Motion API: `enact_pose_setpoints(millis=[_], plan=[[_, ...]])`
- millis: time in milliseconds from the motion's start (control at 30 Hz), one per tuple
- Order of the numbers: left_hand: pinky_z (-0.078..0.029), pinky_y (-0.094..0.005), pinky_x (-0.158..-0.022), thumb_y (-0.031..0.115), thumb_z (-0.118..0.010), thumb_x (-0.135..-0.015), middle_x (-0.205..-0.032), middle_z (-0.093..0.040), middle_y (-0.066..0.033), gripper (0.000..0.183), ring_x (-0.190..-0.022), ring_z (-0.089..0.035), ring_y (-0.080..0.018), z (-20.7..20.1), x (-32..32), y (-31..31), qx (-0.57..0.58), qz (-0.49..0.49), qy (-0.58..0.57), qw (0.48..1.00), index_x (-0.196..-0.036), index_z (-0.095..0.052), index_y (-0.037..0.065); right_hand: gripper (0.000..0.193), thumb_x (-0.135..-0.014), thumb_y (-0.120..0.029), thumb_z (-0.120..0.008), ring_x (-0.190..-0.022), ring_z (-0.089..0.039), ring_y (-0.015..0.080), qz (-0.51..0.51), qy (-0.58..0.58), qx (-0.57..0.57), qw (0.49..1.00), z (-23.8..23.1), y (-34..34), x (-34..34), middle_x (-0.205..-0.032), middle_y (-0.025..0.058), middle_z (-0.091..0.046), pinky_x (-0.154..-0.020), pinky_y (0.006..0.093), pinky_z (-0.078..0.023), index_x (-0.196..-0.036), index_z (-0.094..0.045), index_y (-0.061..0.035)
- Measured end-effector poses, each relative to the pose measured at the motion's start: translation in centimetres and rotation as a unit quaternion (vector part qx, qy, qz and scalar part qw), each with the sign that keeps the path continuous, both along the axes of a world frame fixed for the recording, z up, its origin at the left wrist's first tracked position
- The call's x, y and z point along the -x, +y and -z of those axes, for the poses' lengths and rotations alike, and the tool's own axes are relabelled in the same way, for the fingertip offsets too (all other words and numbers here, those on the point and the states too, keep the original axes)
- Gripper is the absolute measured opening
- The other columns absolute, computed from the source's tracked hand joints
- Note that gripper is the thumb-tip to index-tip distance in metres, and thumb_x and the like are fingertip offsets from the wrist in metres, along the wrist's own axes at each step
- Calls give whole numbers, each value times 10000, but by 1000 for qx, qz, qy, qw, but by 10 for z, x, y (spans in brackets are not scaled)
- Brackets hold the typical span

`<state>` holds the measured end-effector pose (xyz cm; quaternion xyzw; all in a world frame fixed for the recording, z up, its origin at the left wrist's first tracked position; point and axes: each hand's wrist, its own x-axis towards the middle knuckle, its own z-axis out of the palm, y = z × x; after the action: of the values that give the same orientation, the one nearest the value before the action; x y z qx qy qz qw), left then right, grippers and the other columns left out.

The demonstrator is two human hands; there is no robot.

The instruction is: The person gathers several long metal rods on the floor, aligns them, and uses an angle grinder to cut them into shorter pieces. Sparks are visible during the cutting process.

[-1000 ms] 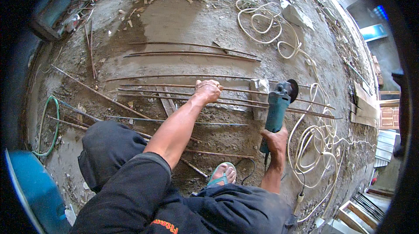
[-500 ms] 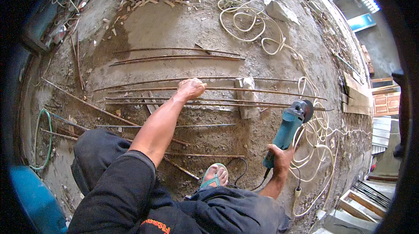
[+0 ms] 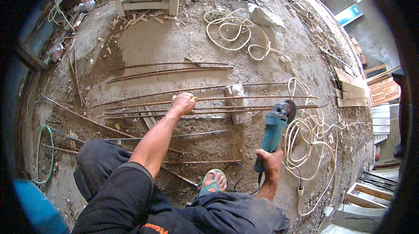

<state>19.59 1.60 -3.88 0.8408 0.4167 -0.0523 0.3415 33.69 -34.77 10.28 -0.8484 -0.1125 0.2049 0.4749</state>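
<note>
Angle grinder (image 3: 269,135), teal: being gripped by the right hand (image 3: 271,163) above the floor, right of a concrete block (image 3: 238,118); its dark disc (image 3: 290,111) is being held near the rods' right ends, contact being impossible to tell. Rusty rod (image 3: 262,97): being gripped in the closed left hand (image 3: 184,103). Block: being crossed by this rod and by neighbouring rods (image 3: 209,113). Cream cable (image 3: 305,122): being seen in tangled loops, the grinder's right side being crowded. Farther out, wood offcuts (image 3: 137,20), green hose (image 3: 49,173) and brown boards (image 3: 349,86) are being supported by littered ground. Sandalled foot (image 3: 214,180): being placed below the rods.
</note>
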Motion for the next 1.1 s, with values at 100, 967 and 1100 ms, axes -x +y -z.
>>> enact_pose_setpoints(millis=[100, 967, 1100], plan=[[-413, -534, -1013, 424, -532, -978, -1198, -716, -133, 367, -1169, -636, -355, 4, 1, -2, -23, 0, -16, 1000, -1085, -752, 151, 427, -653, -144, -810, -662, -633, 171, -33, 17, 5, 999, -2, 1, 1, -793, 58, -660, -600, 346, -522, -1011, -636, 10], [-512, -380, -829, 389, -625, -968, -912, -752, -120, 346, -874, -679, -226, 33, 5, 10, -51, -21, -45, 997, -1010, -773, 79, 465, -734, -175, -691, -989, -697, 466, -223, -35, 157, 961, 21, 102, 22, -987, 296, -713, -889, 532, -542, -1145, -531, -27], [-462, -452, -957, 451, -603, -968, -1038, -754, -140, 356, -1042, -683, -298, 35, 7, 23, -4, -47, -38, 998, -1032, -786, 153, 614, -720, -217, -741, -1011, -690, 469, -197, -19, 164, 966, 16, 91, 20, -1027, 310, -704, -894, 527, -542, -1275, -544, -44]])
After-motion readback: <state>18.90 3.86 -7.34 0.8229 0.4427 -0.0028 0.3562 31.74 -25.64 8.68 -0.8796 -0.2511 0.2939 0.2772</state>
